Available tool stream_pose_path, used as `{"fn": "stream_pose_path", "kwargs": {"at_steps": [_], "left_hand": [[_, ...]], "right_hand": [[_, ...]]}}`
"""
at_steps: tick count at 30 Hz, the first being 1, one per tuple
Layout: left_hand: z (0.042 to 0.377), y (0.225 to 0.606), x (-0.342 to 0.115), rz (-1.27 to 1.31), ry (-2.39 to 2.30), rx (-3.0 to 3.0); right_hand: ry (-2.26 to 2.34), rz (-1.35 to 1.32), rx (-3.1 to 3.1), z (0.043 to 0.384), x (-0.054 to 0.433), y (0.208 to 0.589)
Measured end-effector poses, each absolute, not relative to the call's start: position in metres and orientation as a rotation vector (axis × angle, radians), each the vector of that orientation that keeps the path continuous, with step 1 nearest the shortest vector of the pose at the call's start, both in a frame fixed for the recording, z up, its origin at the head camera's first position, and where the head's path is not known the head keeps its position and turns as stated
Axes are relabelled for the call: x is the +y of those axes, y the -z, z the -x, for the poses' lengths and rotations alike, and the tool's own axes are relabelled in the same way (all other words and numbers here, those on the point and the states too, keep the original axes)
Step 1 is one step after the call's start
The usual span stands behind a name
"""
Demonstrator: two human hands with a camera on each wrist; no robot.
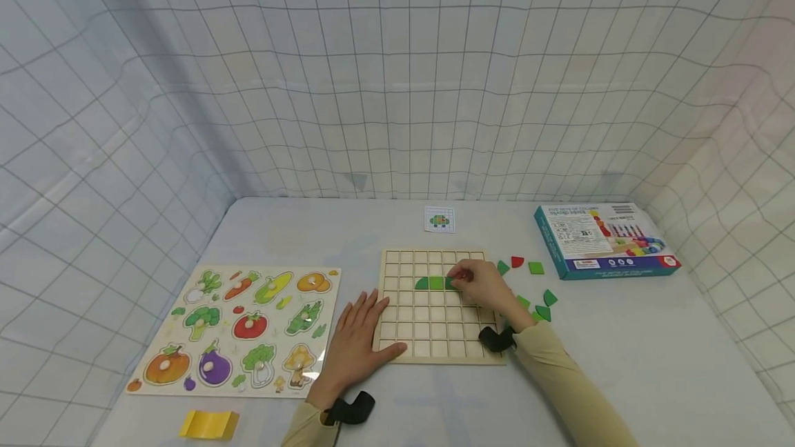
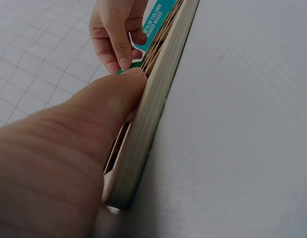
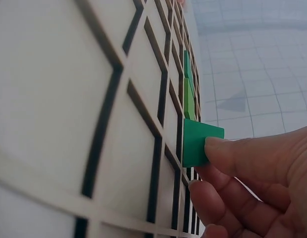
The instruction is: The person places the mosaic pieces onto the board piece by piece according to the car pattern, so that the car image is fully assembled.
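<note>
My right hand (image 1: pixel 481 284) pinches a dark green quarter-round tile (image 3: pixel 197 143) between thumb and fingers, at a cell of the wooden grid board (image 1: pixel 438 361). Directly left of it, a light green square tile (image 1: pixel 437 283) lies in the same row. Beyond that square sits another dark green quarter-round tile (image 1: pixel 421 283), its curve facing up and left. My left hand (image 1: pixel 359 338) rests with fingers extended along the board's left side, the thumb over its lower left corner. In the left wrist view, the left thumb (image 2: pixel 111 94) overlaps the board's edge.
Several loose green tiles (image 1: pixel 543 312) and a red tile (image 1: pixel 517 262) lie right of the board, some partly behind my right arm. A small pattern card (image 1: pixel 439 220) lies beyond it. A toy box (image 1: pixel 605 240) is at right, a vegetable puzzle (image 1: pixel 230 295) and yellow block (image 1: pixel 209 425) at left.
</note>
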State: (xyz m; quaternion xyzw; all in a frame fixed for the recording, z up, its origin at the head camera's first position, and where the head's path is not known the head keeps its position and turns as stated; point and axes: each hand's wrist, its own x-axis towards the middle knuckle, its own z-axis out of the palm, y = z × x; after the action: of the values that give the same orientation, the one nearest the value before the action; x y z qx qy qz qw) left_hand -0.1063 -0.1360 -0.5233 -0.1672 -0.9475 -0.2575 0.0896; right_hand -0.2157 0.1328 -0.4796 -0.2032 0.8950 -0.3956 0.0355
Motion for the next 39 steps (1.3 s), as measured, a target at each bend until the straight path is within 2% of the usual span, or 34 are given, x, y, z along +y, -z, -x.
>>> {"fn": "stream_pose_path", "kwargs": {"at_steps": [10,19,39], "left_hand": [[0.107,0.524,-0.136,0.487,0.747,-2.836],[0.106,0.523,-0.135,0.483,0.754,-2.832],[0.106,0.521,-0.135,0.498,0.753,-2.829]], "right_hand": [[1.113,0.483,2.827,0.217,0.128,0.479],[1.034,0.468,2.871,0.214,0.126,0.478],[1.009,0.667,2.767,0.208,0.145,0.475]]}}
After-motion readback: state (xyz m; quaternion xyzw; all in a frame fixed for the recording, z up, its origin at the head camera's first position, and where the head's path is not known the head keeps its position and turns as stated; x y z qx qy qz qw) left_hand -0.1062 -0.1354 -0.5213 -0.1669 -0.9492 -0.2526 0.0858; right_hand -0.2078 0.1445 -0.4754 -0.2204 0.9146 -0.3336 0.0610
